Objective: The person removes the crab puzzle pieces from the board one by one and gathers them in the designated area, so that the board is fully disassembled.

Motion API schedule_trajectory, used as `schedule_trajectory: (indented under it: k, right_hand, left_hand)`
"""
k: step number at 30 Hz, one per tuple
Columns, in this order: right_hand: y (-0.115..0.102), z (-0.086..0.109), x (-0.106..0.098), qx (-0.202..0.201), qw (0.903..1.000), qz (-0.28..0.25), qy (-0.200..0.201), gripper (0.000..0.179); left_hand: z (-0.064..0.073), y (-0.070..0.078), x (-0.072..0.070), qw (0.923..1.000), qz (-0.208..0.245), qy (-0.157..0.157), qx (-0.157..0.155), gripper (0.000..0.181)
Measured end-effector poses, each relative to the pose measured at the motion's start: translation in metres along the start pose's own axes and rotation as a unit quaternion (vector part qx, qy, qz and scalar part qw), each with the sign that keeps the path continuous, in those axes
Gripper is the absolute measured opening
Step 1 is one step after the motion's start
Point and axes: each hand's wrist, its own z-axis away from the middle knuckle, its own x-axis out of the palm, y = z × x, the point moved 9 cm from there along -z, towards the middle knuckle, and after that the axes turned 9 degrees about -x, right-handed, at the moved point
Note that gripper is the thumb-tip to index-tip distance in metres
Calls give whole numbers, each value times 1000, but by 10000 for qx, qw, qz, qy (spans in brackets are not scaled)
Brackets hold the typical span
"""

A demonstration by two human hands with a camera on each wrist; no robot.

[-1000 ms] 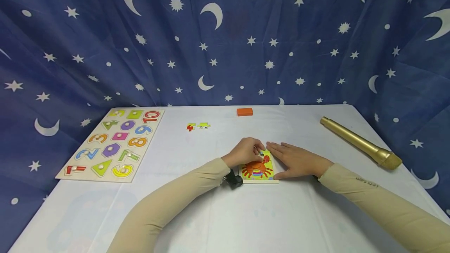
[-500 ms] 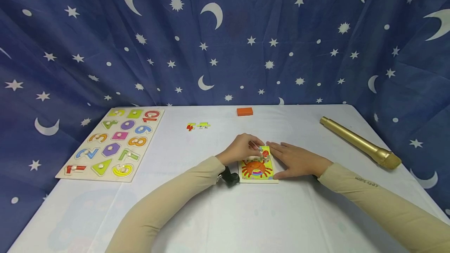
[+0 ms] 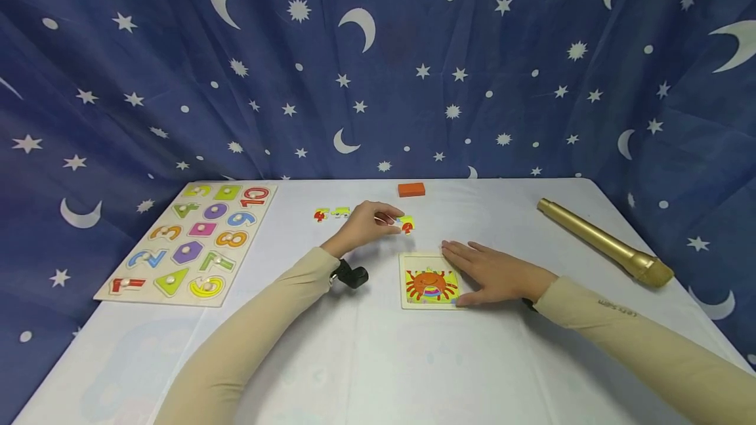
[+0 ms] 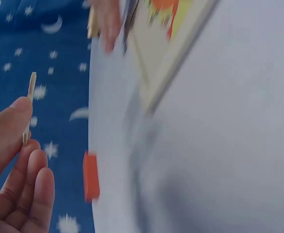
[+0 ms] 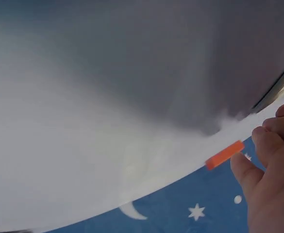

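My left hand (image 3: 367,223) pinches a yellow-and-red puzzle piece (image 3: 407,224) between thumb and fingers, above the table. In the left wrist view, the puzzle piece (image 4: 33,86) is seen edge-on. Below it lies a square wooden puzzle tray (image 3: 403,284), its lower part filled with crab-picture pieces (image 3: 430,286) and its upper part bare where visible. My right hand (image 3: 493,272) rests on the tray's right side with fingers extended, hiding part of that edge. Two loose puzzle pieces, one red and yellow (image 3: 321,215) and one yellow-green (image 3: 340,212), lie left of my left hand.
A number-and-shape peg board (image 3: 195,244) lies at the left. An orange block (image 3: 411,189) sits near the table's back edge. A gold microphone (image 3: 605,241) lies at the right. A star-patterned blue cloth (image 3: 378,84) hangs behind the table.
My left hand has lifted the claw piece out of the tray's upper right and carried it up and to the left. The right hand stays at the tray's right side.
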Motion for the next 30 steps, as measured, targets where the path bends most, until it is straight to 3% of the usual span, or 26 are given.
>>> schedule_trajectory:
  k: [4, 9, 14, 18, 25, 30]
  right_hand:
    - [-4, -1, 6, 64, 9999, -10, -139, 104]
    - [-4, -1, 9, 106, 9998, 8, -139, 104]
    - [-6, -3, 8, 50, 9999, -6, -93, 103]
    - [-7, -3, 8, 24, 10000, -13, -81, 103]
    - [-7, -2, 7, 14, 10000, -33, -61, 102]
    - [-6, -2, 7, 36, 9999, -81, -62, 102]
  left_hand:
    - [-4, -16, -30, 9993, 6, 246, -271, 34]
    - [-12, -33, -66, 9969, -162, 664, -389, 35]
    - [-19, -51, -87, 9935, -491, 824, -609, 34]
    - [-23, -61, -86, 9929, -632, 685, -733, 36]
    - [-34, -70, -69, 9929, -989, 328, -569, 32]
    - [-42, -77, -60, 9910, -1151, 151, -663, 32]
